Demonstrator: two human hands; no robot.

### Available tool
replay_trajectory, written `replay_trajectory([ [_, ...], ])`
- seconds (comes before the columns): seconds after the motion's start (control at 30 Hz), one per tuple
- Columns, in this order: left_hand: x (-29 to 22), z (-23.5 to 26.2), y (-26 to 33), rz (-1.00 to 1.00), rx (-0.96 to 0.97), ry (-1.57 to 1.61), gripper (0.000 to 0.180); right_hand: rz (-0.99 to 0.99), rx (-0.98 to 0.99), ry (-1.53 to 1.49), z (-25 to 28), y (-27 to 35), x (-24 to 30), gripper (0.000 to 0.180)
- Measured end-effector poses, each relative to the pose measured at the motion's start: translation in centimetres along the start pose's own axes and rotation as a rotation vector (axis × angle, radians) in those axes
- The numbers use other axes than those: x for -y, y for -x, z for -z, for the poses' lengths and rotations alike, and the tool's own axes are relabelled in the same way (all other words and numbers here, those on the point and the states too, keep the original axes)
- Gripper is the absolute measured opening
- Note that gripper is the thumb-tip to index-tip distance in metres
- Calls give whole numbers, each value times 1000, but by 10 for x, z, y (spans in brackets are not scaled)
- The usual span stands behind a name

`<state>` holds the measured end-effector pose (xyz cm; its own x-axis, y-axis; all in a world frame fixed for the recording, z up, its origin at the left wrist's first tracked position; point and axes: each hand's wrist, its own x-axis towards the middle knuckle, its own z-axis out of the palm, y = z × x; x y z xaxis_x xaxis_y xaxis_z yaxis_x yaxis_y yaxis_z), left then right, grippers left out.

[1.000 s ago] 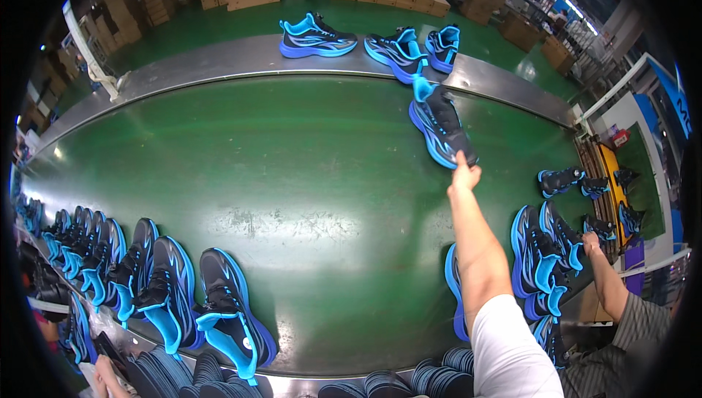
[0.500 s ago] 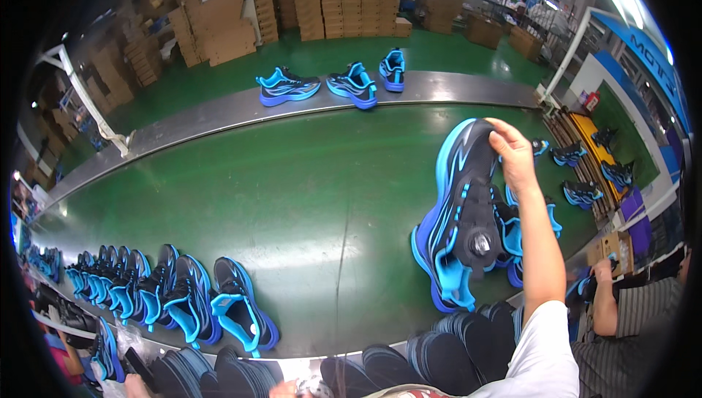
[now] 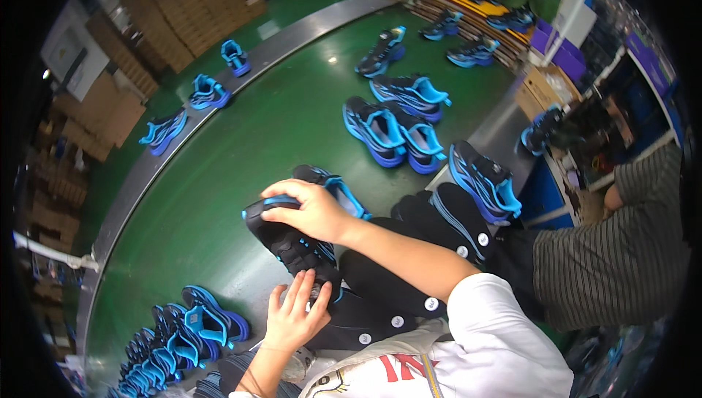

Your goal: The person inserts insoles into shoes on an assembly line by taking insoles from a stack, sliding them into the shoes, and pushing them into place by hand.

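1. I am seeing my right hand (image 3: 311,211) gripping the far end of a black and blue shoe (image 3: 292,241), fingers curled over its top.
2. My left hand (image 3: 292,317) is pressing against the shoe's near end, fingers spread and touching it.
3. The shoe is sitting low in the middle of the view, above the near edge of the green worktop (image 3: 241,142).
4. A row of dark shoes with round tags (image 3: 409,303) is lying just right of my hands.
5. Blue shoes (image 3: 395,131) are resting farther off to the right, and another cluster (image 3: 183,328) is lying near left.
6. A person in a striped shirt (image 3: 607,252) is sitting on the right.
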<state>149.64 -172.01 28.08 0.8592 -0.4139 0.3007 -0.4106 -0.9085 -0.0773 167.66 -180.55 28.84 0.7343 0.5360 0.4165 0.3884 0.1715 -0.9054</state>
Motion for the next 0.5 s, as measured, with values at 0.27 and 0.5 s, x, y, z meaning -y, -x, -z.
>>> replay_trajectory([
  [0.27, 18, -20, -5, 227, -319, 159, 54, -79, -200, -61, 59, 25, -20, 30],
  [0.5, 63, 20, -27, 775, -501, 335, 37, -171, -645, 1000, 259, 155, 19, 37],
])
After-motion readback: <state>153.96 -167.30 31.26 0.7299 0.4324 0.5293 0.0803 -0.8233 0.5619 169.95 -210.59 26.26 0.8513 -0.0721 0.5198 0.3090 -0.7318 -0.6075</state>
